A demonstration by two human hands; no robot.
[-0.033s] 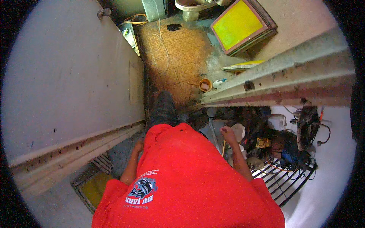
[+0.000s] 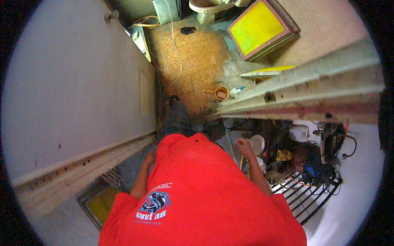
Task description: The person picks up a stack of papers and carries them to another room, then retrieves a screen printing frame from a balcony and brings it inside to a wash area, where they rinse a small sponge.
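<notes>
My right hand [image 2: 244,146] hangs in front and to the right of my red shirt [image 2: 201,184], its fingers curled closed. A thin pale stick [image 2: 241,162] shows just below it; whether the fingers grip it is unclear. Beyond that hand is a round whitish object [image 2: 257,143]. Low at my left side, my left hand [image 2: 152,157] is mostly hidden by the shirt, and its fingers do not show. My dark-trousered leg [image 2: 177,117] extends forward through a doorway onto the tiled floor [image 2: 195,57].
A grey door [image 2: 82,90] stands at the left, a worn frame post [image 2: 303,88] at the right. Ahead are an orange dipper [image 2: 222,94], a white bottle [image 2: 236,92], yellow-faced framed panels [image 2: 258,28] and a hose [image 2: 180,61]. Tangled cables [image 2: 328,168] lie on a rack [image 2: 301,201].
My leg reaches slightly farther forward, and the dark foot now shows at its end. My right hand has shifted a little to the left.
</notes>
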